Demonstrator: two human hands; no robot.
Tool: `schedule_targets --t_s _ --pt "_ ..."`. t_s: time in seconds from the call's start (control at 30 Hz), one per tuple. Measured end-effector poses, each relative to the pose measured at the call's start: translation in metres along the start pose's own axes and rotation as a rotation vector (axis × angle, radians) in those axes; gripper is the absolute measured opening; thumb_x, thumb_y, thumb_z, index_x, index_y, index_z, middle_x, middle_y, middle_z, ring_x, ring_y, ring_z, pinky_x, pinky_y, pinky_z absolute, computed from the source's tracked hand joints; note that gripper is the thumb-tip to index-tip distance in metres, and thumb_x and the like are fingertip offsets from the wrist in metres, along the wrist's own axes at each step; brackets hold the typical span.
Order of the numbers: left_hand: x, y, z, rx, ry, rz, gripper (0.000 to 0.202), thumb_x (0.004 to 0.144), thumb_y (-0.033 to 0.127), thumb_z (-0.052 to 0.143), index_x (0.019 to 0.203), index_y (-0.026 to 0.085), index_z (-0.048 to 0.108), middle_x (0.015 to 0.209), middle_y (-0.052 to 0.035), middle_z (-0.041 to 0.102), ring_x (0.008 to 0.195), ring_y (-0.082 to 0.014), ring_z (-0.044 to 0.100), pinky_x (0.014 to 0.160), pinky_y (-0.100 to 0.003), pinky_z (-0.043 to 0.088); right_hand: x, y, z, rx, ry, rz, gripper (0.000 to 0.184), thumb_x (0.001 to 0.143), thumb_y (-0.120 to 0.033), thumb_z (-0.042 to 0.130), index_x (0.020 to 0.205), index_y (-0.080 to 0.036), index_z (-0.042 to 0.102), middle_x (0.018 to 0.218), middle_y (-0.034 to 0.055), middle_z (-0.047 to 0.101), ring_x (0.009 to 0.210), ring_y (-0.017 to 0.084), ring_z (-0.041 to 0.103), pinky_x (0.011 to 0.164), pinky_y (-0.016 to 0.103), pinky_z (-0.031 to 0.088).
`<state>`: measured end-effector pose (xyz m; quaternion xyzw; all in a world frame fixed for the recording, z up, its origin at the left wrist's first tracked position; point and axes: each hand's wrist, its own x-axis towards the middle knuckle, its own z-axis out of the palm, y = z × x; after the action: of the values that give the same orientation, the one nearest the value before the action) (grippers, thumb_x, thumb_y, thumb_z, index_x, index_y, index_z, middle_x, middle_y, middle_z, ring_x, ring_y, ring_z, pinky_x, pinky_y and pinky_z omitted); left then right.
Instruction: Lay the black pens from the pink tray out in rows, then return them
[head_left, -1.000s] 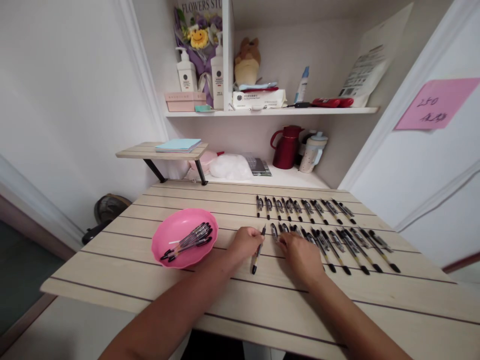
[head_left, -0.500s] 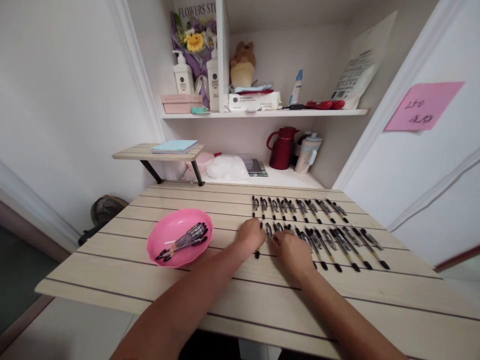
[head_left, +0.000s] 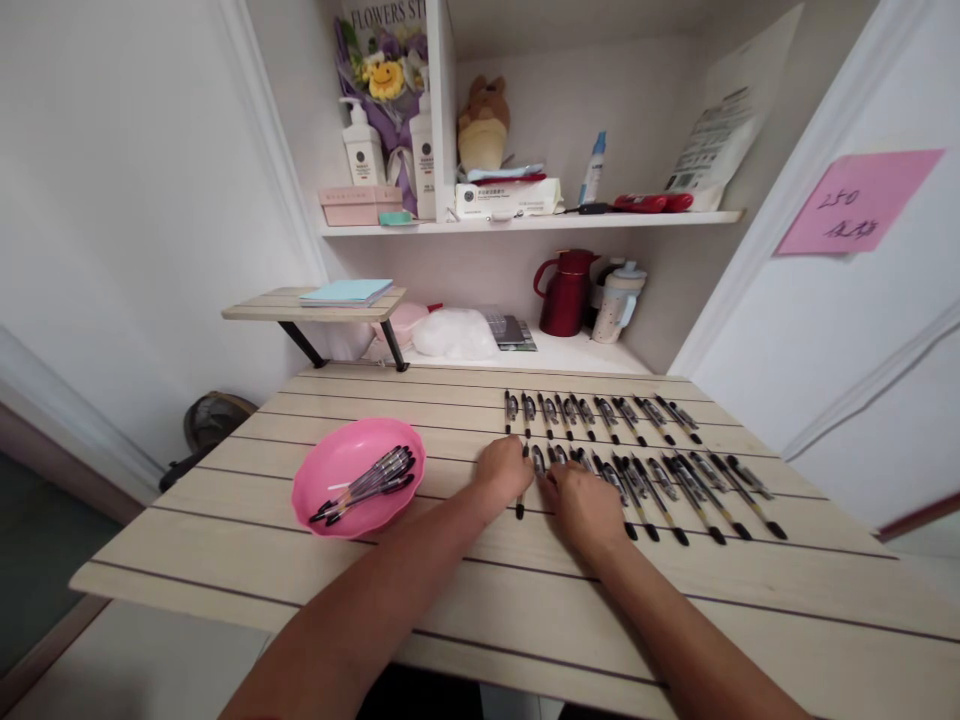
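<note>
On the wood-slat table, slim dark pens (head_left: pixel 711 500) lie in two rows, short dark-and-silver pieces like caps (head_left: pixel 750 478) beside them. My left hand (head_left: pixel 502 472) is closed at the near row's left end, its fingertips on a pen (head_left: pixel 520 505) that points toward me. To its right, my right hand (head_left: pixel 589 508) is curled low over the same row, fingers pinched near a short piece (head_left: pixel 538 460); what they grip is mostly hidden. A pink bowl (head_left: pixel 319 460) left of my hands contains several pens (head_left: pixel 375 485).
A small raised shelf (head_left: pixel 255 305) with blue paper (head_left: pixel 349 292) stands at the table's back left. Behind the table, a white cabinet holds a red jug (head_left: pixel 568 295), a pale tumbler (head_left: pixel 616 308) and a plastic bag (head_left: pixel 454 335). A pink note (head_left: pixel 859 205) hangs at right.
The view has shifted slightly. Both hands stay nearly in place; a little more of the pen at my left fingertips shows. The bowl and rows look the same.
</note>
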<state>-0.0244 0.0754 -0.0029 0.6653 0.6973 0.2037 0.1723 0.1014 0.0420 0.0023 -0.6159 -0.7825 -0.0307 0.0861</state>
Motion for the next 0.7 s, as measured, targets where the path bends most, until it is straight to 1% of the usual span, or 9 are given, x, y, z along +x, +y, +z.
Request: schedule_targets --t_s 0.27,0.43,0.57,0.7 --pt "0.003 0.001 0.003 0.032 0.008 0.010 0.024 0.073 0.023 0.050 0.093 0.017 0.063 0.093 -0.0132 0.065 0.089 -0.0239 0.058 0.074 -0.030 0.040 0.001 0.000 0.002 -0.009 0.003 -0.002 0.029 0.087 -0.034 0.036 0.081 -0.017 0.059 0.084 0.0082 0.062 0.067 0.019 0.063 0.053 0.026 0.036" --pt "0.003 0.001 0.005 0.052 0.018 0.013 0.024 0.074 0.027 0.049 0.093 0.017 0.062 0.092 -0.0129 0.065 0.087 -0.0243 0.058 0.071 -0.031 0.040 0.001 -0.001 0.001 -0.023 0.004 0.008 0.028 0.087 -0.033 0.036 0.083 -0.017 0.059 0.086 0.0089 0.062 0.067 0.018 0.062 0.053 0.026 0.036" --pt "0.003 0.002 0.005 0.065 0.015 0.002 0.025 0.075 0.029 0.048 0.092 0.018 0.062 0.091 -0.0123 0.065 0.086 -0.0234 0.058 0.070 -0.030 0.041 -0.002 -0.001 -0.002 -0.015 0.030 0.005 0.027 0.087 -0.033 0.037 0.082 -0.018 0.059 0.084 0.0072 0.062 0.067 0.017 0.062 0.051 0.025 0.033" --pt "0.004 0.003 0.004 0.078 0.000 -0.007 0.024 0.076 0.027 0.045 0.091 0.018 0.062 0.091 -0.0112 0.065 0.086 -0.0228 0.059 0.070 -0.030 0.041 -0.011 0.001 -0.009 0.010 0.018 0.002 0.026 0.086 -0.033 0.039 0.079 -0.018 0.059 0.082 0.0060 0.062 0.065 0.015 0.061 0.050 0.024 0.031"
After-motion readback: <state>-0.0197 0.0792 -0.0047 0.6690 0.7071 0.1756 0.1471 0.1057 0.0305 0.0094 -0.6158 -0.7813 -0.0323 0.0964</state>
